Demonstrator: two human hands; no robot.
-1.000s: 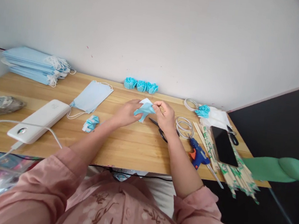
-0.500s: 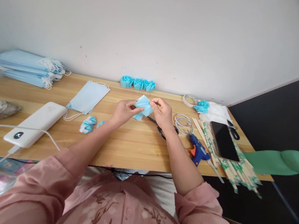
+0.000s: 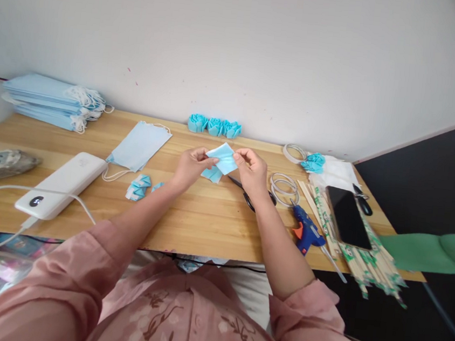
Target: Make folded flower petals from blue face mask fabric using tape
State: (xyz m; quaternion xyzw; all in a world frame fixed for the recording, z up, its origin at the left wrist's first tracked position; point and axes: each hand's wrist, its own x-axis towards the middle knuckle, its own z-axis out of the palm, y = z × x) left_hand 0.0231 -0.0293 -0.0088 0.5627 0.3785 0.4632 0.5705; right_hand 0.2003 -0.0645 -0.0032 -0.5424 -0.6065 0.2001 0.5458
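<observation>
Holding a light-blue piece of mask fabric above the wooden table, the left hand and the right hand each pinch one side of it between thumb and fingertips, the other fingers loosely curled. The fabric is raised off the table, between the two hands, with a second blue fold hanging just below it by the left hand. Black scissors lie on the table just beside the right hand. Farther to that side lie white elastic loops, a blue glue gun, a bundle of wooden sticks and a dark phone resting on the sticks. Beyond the fabric, at the wall, stands a row of blue folded rosettes. On the left hand's side lie small folded blue pieces, a flat face mask, a white power bank and a stack of masks.
</observation>
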